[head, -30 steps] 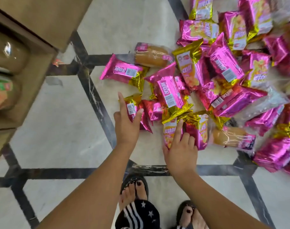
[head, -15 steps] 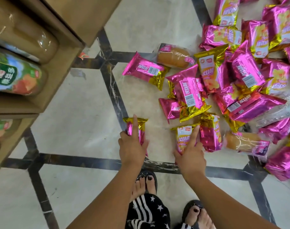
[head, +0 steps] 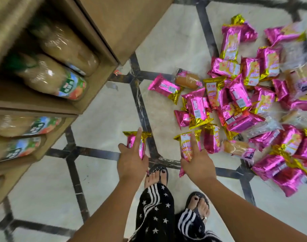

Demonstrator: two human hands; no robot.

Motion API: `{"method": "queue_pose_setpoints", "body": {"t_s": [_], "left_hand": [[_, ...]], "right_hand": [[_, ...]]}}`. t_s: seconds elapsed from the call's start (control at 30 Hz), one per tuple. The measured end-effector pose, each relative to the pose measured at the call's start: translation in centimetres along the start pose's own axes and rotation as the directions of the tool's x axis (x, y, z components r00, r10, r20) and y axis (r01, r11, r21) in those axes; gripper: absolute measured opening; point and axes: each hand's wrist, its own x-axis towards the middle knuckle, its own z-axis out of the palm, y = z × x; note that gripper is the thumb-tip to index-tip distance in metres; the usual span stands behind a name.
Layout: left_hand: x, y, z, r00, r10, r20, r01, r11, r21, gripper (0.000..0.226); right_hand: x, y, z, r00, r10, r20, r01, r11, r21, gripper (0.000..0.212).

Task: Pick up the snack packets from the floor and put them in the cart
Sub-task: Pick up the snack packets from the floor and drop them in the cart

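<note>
Your left hand (head: 131, 160) grips pink packet (head: 142, 147), right hand (head: 199, 164) grips yellow-faced packet (head: 185, 149) — both packets lengthwise, pointing far. Cart (head: 44, 109) lies left of hands — left hand nearer.

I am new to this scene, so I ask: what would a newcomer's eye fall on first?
A heap of pink-and-gold packets covers the floor at right. In the middle, the left hand grips a pink packet and the right hand an orange packet. Brown shelves at left hold wrapped packs.
</note>
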Motion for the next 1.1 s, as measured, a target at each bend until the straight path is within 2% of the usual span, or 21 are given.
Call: {"method": "queue_pose_setpoints", "body": {"t_s": [0.1, 0.2, 0.27, 0.4, 0.53, 0.67, 0.87, 1.1], "left_hand": [[-3.3, 0.5, -6.6, 0.999, -0.028, -0.046, 0.031, 0.997, 0.076, 0.100], [-6.8, 0.9, -13.3, 0.996, -0.044, -0.083, 0.051, 0.995, 0.081, 0.099], [-9.5, 1.3, -17.7, 0.992, -0.081, -0.099, 0.086, 0.995, 0.054, 0.095], [-15.8, 2.1, -25.1, 0.977, -0.161, -0.138, 0.162, 0.987, -0.005, 0.081], [-22.8, 2.5, -29.8, 0.949, -0.225, -0.220, 0.202, 0.972, -0.120, 0.076], [-31.3, 2.5, -32.6, 0.916, -0.275, -0.293, 0.197, 0.943, -0.269, 0.077], [-45.9, 2.8, -33.5, 0.833, -0.401, -0.380, 0.212, 0.867, -0.451, 0.075], [-58.7, 1.4, -30.5, 0.714, -0.626, -0.314, 0.337, 0.700, -0.630, 0.077]], "right_hand": [[-3.1, -4.0, -5.2, 0.994, -0.104, -0.011, 0.104, 0.993, -0.058, 0.093], [-6.8, -8.4, -10.8, 0.982, -0.184, -0.035, 0.182, 0.982, -0.056, 0.089], [-9.8, -11.2, -14.5, 0.972, -0.229, -0.056, 0.226, 0.972, -0.058, 0.086], [-16.4, -15.7, -21.4, 0.931, -0.352, -0.092, 0.334, 0.928, -0.166, 0.083], [-23.0, -18.1, -25.5, 0.895, -0.421, -0.147, 0.409, 0.906, -0.110, 0.079], [-31.5, -17.9, -26.9, 0.872, -0.474, -0.126, 0.474, 0.880, -0.029, 0.077], [-44.8, -15.0, -27.4, 0.775, -0.630, -0.037, 0.631, 0.776, 0.014, 0.069], [-52.7, -13.2, -25.0, 0.638, -0.764, 0.098, 0.768, 0.640, -0.010, 0.067]]}}
